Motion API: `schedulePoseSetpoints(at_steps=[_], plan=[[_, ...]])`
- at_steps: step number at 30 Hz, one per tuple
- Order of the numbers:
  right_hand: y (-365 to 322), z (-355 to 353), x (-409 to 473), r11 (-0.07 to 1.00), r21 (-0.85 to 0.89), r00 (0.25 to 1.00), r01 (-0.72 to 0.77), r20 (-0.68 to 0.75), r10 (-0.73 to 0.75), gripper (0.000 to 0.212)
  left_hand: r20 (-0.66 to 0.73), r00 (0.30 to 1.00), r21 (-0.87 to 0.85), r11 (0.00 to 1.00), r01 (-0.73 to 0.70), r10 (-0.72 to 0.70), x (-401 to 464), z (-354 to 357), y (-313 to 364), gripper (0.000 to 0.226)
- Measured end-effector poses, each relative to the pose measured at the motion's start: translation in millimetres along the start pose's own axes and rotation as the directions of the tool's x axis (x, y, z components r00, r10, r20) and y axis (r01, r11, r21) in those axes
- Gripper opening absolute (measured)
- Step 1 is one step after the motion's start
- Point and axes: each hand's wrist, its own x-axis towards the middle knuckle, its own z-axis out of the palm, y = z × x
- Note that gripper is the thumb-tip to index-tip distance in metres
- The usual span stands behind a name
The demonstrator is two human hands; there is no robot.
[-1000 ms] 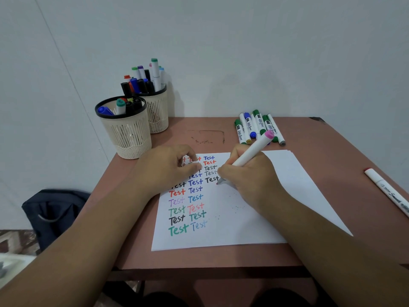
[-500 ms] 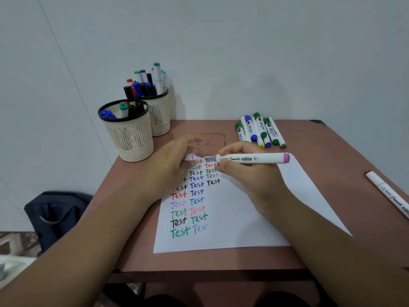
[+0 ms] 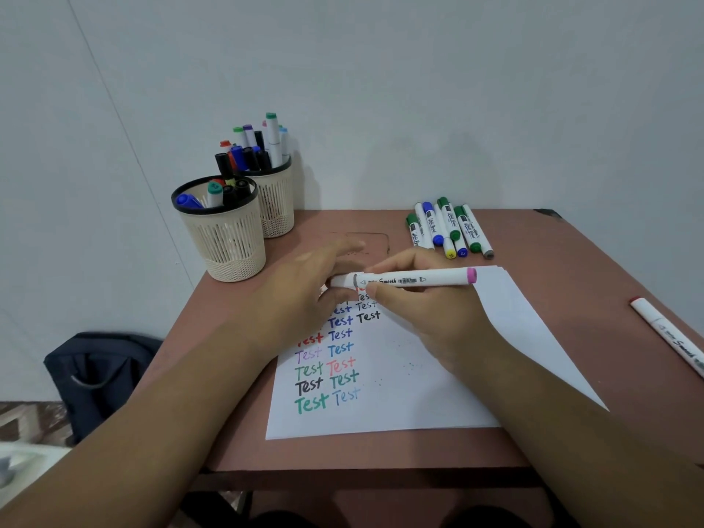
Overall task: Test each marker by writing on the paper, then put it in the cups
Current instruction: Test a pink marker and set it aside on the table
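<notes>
Capping step: my right hand (image 3: 419, 318) pinches the pink marker (image 3: 411, 280) level above the paper (image 3: 419, 394); my left hand (image 3: 304, 291) pinches its cap end. Next: cups (image 3: 224, 238), beyond my left hand.

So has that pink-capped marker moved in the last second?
Yes. The pink-capped marker has lifted from writing on the paper and now lies level, held by both hands.

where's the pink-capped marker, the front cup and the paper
pink-capped marker (image 3: 407, 280), head view, on its white barrel
front cup (image 3: 228, 242), head view, on its slatted wall
paper (image 3: 400, 405), head view, on a bare part
</notes>
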Motion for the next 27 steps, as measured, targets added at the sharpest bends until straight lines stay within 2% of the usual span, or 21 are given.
schedulePoseSetpoints(at_steps=[3, 7, 15, 20, 22, 25, 27], plan=[[1, -2, 0, 1.000, 0.012, 1.000, 0.001, -0.009, -0.001, 0.014, -0.046, 0.997, 0.150, 0.987, -0.055, 0.062, 2, 1, -5, 0.031], [1, -2, 0, 1.000, -0.019, 0.999, 0.002, -0.035, -0.003, 0.015, -0.020, 0.995, 0.186, 0.979, -0.088, 0.094, 3, 2, -11, 0.045], [2, -2, 0, 0.999, -0.010, 0.998, -0.037, -0.057, 0.037, 0.015, -0.010, 0.987, 0.207, 0.966, -0.157, 0.162, 2, 9, -15, 0.048], [2, -2, 0, 0.996, 0.049, 0.997, -0.075, -0.029, 0.076, 0.015, -0.013, 0.990, 0.227, 0.964, -0.136, 0.142, 0, 12, -15, 0.045], [1, -1, 0, 0.994, 0.052, 0.994, -0.100, -0.031, 0.102, 0.016, -0.001, 0.990, 0.221, 0.965, -0.137, 0.141, 1, 12, -14, 0.036], [-1, 0, 2, 0.991, 0.006, 0.989, -0.136, -0.061, 0.136, 0.019, 0.032, 0.998, 0.145, 0.988, -0.059, 0.055, 5, 10, -8, 0.021], [-5, -2, 3, 0.989, 0.042, 0.985, -0.141, -0.091, 0.145, 0.026, 0.062, 0.998, 0.105, 0.994, -0.013, 0.007, 6, 11, -8, 0.037]])
